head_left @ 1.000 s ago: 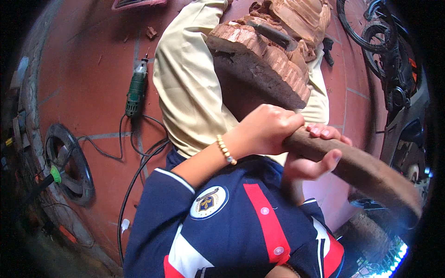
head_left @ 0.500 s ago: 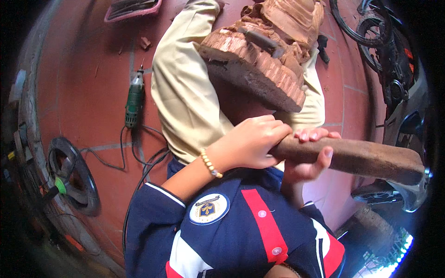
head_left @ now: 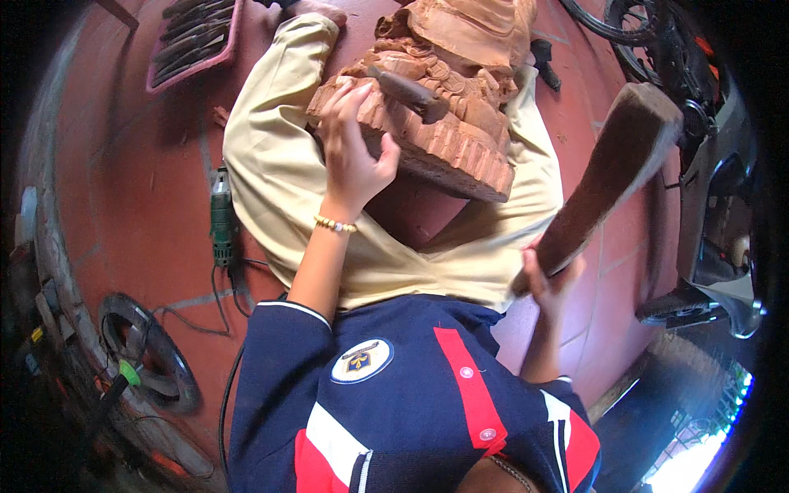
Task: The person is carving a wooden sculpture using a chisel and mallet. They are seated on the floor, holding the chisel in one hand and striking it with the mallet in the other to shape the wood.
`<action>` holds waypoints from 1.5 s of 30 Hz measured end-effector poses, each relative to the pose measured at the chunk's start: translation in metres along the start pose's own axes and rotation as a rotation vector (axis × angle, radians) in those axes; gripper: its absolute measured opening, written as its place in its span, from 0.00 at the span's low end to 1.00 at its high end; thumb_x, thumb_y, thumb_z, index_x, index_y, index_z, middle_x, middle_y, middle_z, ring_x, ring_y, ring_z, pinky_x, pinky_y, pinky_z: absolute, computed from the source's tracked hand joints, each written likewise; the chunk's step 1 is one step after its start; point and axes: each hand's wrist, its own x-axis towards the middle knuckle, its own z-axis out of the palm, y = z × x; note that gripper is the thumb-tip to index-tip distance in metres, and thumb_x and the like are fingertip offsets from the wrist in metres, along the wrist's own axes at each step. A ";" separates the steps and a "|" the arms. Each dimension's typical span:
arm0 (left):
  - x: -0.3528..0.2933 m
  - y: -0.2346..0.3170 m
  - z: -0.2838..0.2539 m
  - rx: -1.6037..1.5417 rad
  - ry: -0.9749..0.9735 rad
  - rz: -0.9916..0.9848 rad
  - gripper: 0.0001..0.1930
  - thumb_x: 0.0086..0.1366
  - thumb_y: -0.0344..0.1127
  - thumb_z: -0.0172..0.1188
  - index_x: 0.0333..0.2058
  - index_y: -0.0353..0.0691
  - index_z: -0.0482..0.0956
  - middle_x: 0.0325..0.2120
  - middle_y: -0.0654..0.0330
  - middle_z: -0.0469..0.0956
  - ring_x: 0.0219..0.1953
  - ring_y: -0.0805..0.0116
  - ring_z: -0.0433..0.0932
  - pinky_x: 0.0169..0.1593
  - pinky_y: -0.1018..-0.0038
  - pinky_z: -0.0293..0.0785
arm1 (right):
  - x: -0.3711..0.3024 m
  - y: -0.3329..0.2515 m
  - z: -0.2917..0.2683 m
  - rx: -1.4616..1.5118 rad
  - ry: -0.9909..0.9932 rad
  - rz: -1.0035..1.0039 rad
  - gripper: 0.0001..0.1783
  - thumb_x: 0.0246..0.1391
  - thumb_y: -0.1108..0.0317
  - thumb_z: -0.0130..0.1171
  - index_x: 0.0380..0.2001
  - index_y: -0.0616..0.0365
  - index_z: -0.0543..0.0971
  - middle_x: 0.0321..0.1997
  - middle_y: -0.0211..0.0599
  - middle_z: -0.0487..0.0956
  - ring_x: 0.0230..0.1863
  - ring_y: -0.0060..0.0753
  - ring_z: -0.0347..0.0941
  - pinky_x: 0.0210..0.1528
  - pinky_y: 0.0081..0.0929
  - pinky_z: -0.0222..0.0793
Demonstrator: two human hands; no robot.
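A reddish-brown wood carving (head_left: 472, 49) with a rough, ridged base (head_left: 460, 160) lies between my legs. On the carving, just above the base, rests a short dark tool (head_left: 411, 94), perhaps a chisel; its kind is not clear. My left hand (head_left: 349, 148), fingers stretched and apart, is over the left part of the base, next to that tool and not gripping it. To the right, my right hand (head_left: 551, 279) is closed around the narrow end of a long brown wooden mallet (head_left: 612, 168), whose thick end points up and away from me.
A green rotary tool (head_left: 222, 218) with a cord lies on the red tiled floor (head_left: 148, 205) at left. Beyond it sits a pink tray (head_left: 197, 62) of dark tools. A wheel-like ring (head_left: 148, 353) is at lower left, and a motorbike (head_left: 699, 164) stands at right.
My left hand has let go of the mallet and moved forward to the carving's base. The mallet, in my right hand, has swung from nearly level to pointing up and away.
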 end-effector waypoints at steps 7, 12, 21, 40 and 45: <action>-0.031 -0.019 -0.037 0.058 0.005 -0.194 0.30 0.40 0.26 0.57 0.46 0.34 0.60 0.43 0.52 0.65 0.47 0.57 0.62 0.53 0.67 0.56 | 0.063 -0.001 -0.037 -0.468 -0.075 -0.475 0.22 0.29 0.70 0.65 0.31 0.61 0.68 0.20 0.36 0.71 0.19 0.32 0.69 0.23 0.22 0.65; 0.016 -0.001 -0.024 -0.050 -0.141 0.042 0.29 0.40 0.28 0.59 0.45 0.34 0.62 0.44 0.51 0.66 0.48 0.56 0.64 0.53 0.67 0.57 | 0.030 0.002 -0.002 0.179 -0.143 -0.049 0.18 0.37 0.76 0.56 0.34 0.61 0.64 0.24 0.35 0.68 0.27 0.23 0.66 0.30 0.22 0.63; 0.048 0.014 0.034 -0.160 -0.137 0.162 0.12 0.38 0.30 0.62 0.22 0.39 0.69 0.19 0.60 0.71 0.26 0.61 0.71 0.32 0.70 0.66 | -0.044 0.013 0.007 0.341 -0.045 0.502 0.22 0.35 0.69 0.58 0.36 0.64 0.63 0.21 0.34 0.68 0.21 0.25 0.67 0.26 0.21 0.64; 0.065 -0.016 0.025 -0.281 -0.448 0.199 0.10 0.36 0.21 0.54 0.22 0.38 0.69 0.22 0.57 0.72 0.31 0.60 0.72 0.36 0.71 0.69 | 0.006 -0.011 0.006 -0.174 -0.159 -0.043 0.14 0.34 0.75 0.58 0.28 0.62 0.69 0.17 0.31 0.70 0.20 0.22 0.66 0.24 0.20 0.63; 0.065 -0.025 0.026 -0.309 -0.463 0.211 0.11 0.35 0.21 0.55 0.22 0.37 0.69 0.22 0.57 0.72 0.30 0.59 0.71 0.35 0.72 0.68 | 0.048 0.002 -0.018 -0.347 -0.156 -0.346 0.20 0.29 0.68 0.61 0.31 0.61 0.70 0.20 0.41 0.73 0.20 0.36 0.72 0.24 0.25 0.67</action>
